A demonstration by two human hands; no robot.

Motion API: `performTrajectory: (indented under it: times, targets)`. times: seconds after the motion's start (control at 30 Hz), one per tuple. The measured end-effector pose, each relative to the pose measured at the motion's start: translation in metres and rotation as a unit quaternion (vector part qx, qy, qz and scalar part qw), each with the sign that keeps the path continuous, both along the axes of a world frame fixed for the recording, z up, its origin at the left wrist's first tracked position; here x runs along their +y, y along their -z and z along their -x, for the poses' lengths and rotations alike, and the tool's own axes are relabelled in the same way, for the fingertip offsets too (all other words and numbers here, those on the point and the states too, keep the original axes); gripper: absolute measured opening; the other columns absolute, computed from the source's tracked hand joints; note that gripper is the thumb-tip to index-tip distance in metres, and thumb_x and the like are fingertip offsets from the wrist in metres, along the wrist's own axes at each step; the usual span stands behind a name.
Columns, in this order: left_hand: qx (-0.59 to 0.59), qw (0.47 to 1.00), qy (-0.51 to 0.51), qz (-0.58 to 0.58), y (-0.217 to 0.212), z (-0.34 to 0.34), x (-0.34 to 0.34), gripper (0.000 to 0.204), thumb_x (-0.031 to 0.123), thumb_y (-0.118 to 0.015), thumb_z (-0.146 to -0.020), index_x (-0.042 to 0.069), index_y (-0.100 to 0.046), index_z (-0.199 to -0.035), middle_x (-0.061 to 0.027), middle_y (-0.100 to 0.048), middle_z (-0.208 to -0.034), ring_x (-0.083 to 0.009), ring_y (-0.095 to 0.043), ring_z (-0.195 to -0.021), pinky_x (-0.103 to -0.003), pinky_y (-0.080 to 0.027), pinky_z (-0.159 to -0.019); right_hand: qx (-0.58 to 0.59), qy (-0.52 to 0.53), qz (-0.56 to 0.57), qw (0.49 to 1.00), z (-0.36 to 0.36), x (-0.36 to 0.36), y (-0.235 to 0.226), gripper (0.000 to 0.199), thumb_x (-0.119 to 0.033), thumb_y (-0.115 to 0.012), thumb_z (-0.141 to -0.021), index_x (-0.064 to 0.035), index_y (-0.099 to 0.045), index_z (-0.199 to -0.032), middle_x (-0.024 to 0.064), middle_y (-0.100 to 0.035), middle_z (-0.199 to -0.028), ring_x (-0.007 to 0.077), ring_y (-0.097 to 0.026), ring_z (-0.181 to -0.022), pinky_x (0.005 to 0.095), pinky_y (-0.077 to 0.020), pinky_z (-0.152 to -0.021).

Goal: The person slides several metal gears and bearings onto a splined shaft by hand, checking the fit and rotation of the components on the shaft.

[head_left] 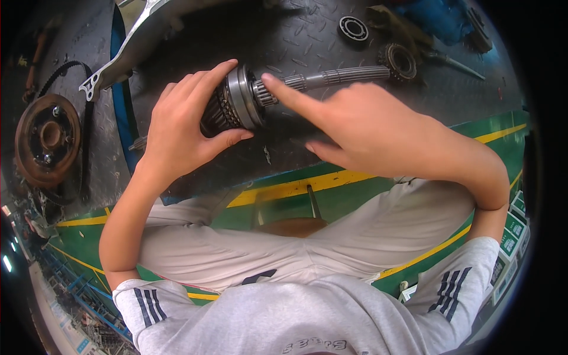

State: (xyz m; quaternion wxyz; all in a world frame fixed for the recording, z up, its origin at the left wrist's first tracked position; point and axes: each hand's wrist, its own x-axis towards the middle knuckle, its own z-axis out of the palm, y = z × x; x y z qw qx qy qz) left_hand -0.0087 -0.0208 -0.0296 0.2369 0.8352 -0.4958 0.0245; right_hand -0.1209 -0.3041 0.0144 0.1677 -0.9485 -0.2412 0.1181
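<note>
A splined metal shaft (355, 73) lies lengthwise over the dark work surface, pointing off to the right. Around its left part sits a gear assembly (239, 97) with a shiny steel ring and dark teeth. My left hand (177, 124) is wrapped round this assembly from the left, fingers over the top and thumb along its near side. My right hand (370, 127) holds nothing. Its index finger is stretched out, the tip at the splines just right of the steel ring; I cannot tell if it touches. The right thumb hangs apart below, and the other fingers are partly hidden.
A ball bearing (353, 29) and a toothed gear ring (400, 61) lie on the textured black mat (290, 47). Rightward are a thin pointed rod (455, 64) and a blue object (432, 21). At left stand a rusty pulley (29, 139), a black belt (89, 118) and a metal casting (118, 62).
</note>
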Motion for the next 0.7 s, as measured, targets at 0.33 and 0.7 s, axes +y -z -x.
performTrajectory:
  times: [0.33,0.7]
  targets:
    - [0.035,0.999,-0.002,-0.009,-0.005,-0.003,-0.001,0.093,0.036,-0.096,-0.073,0.006,-0.060,-0.154,-0.0197,-0.072,-0.134,-0.0423,-0.069,-0.120,-0.045,-0.053,-0.105,-0.023,0.018,-0.006,1.000,-0.004,-0.001,-0.012,0.074,-0.017,-0.080,-0.094,-0.0058,-0.052,-0.161,0.0197,-0.075,-0.087,0.0405,-0.073,-0.076,0.0476,-0.0582,-0.069]
    - [0.018,0.999,-0.034,-0.017,-0.012,0.003,-0.014,0.102,0.052,-0.098,-0.071,0.008,-0.059,-0.154,-0.0181,-0.068,-0.144,-0.0430,-0.069,-0.124,-0.048,-0.056,-0.104,0.179,-0.135,-0.011,0.974,-0.011,-0.003,-0.034,0.031,-0.026,-0.079,-0.090,0.0039,-0.079,-0.082,0.0257,-0.074,-0.078,0.0463,-0.076,-0.076,0.0516,-0.0637,-0.072]
